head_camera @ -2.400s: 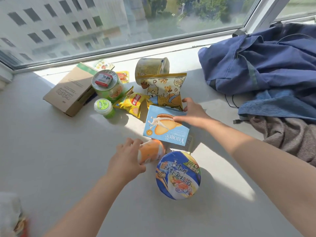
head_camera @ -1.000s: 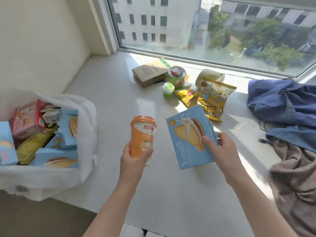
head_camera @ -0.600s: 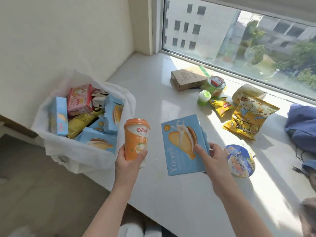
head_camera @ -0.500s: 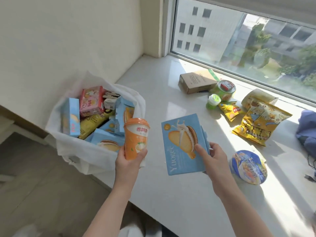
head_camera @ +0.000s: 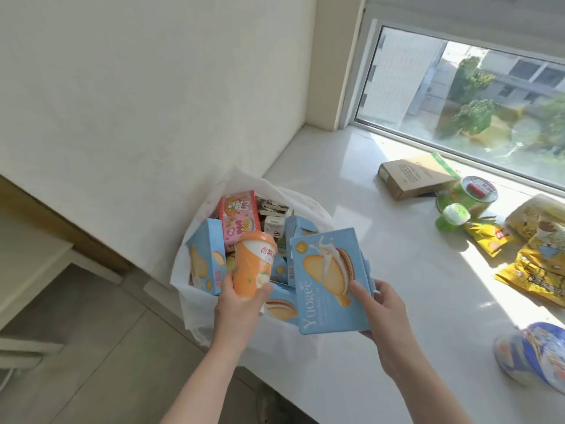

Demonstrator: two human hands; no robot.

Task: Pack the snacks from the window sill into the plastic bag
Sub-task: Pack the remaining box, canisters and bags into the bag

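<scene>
In the head view, the left hand [head_camera: 241, 304] sits low in the middle of the frame, fingers wrapped round the lower part of an upright orange cup [head_camera: 253, 264]. The cup hangs over the open mouth of the white plastic bag [head_camera: 189, 304], which sits at the near left end of the window sill [head_camera: 382, 240].

Just to its right, the right hand [head_camera: 382, 307] grips a light blue biscuit box [head_camera: 327, 280] by its lower right corner, thumb on the printed face. The box is tilted and overlaps the bag's right rim.

Inside the bag are a pink box [head_camera: 240, 218], a blue box standing on end [head_camera: 206, 258], more blue boxes and small cartons.

At the upper right, on the sill below the window [head_camera: 458, 96], lie a cardboard box [head_camera: 412, 175], a green tub [head_camera: 467, 194], a small green cup [head_camera: 452, 217], a small yellow packet [head_camera: 486, 237] and a large yellow snack bag [head_camera: 541, 267]. A pale package at the right edge is cut off, possibly another snack. At the lower right a blue lidded bowl [head_camera: 532, 353] lies blurred.
</scene>
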